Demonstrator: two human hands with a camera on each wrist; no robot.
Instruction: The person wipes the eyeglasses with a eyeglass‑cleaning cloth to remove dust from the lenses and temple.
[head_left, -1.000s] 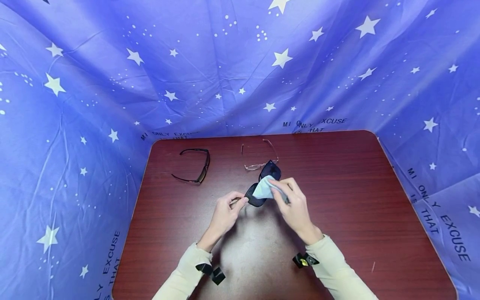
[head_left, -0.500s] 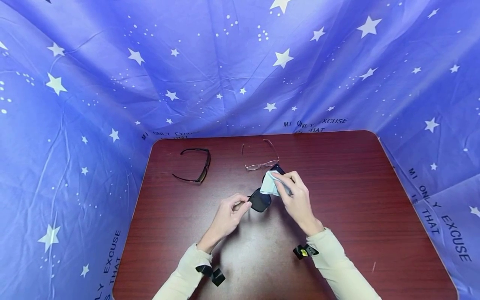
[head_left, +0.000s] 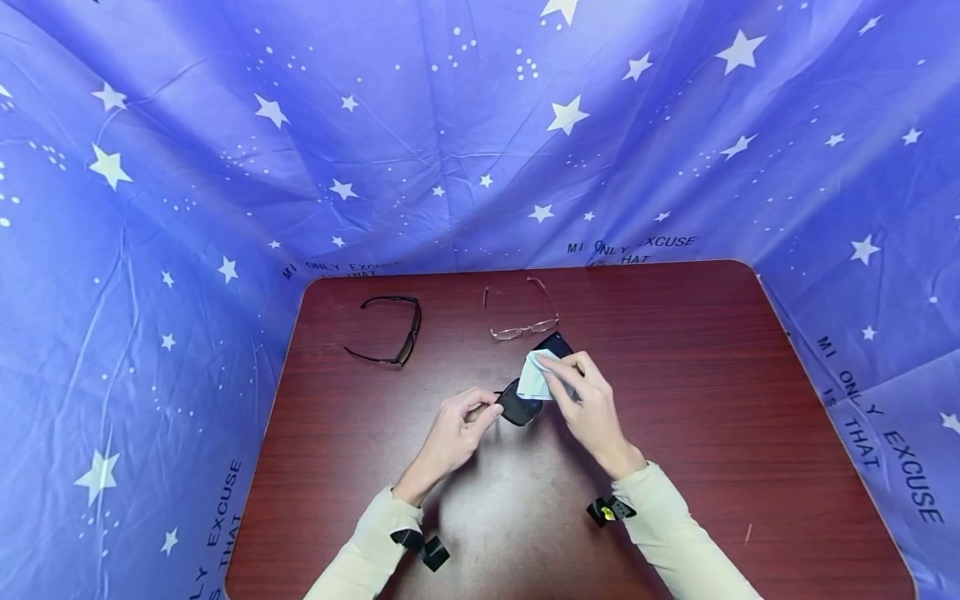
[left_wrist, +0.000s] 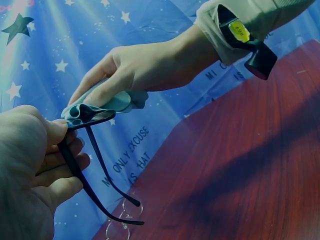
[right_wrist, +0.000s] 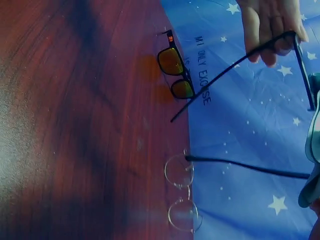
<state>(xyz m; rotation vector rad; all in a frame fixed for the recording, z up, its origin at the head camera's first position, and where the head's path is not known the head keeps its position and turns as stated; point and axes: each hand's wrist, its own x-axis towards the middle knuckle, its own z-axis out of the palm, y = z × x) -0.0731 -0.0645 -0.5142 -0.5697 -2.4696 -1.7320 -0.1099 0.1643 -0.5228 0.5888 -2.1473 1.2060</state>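
My left hand (head_left: 459,427) pinches a pair of black sunglasses (head_left: 517,406) at the left corner of the frame, near the hinge. Both temples (left_wrist: 95,195) are unfolded and stretch away from me. Between the fingers and thumb of my right hand (head_left: 592,408) is a light blue cloth (head_left: 534,379). It lies over the middle of the sunglasses and covers part of the lenses. In the left wrist view the cloth (left_wrist: 82,112) is bunched in folds against the frame's edge. The right wrist view shows only its edge (right_wrist: 312,145) at the far right.
Thin-rimmed eyeglasses (head_left: 525,331) lie unfolded just beyond the sunglasses. To the left, black-framed glasses with yellowish lenses (head_left: 407,342) rest on the dark red table (head_left: 712,400). A blue star-patterned curtain (head_left: 450,125) encloses the table's back and sides.
The sunglasses have turned and shifted slightly right and toward me. My right hand has slid the cloth up and right, then back down toward the left lens.
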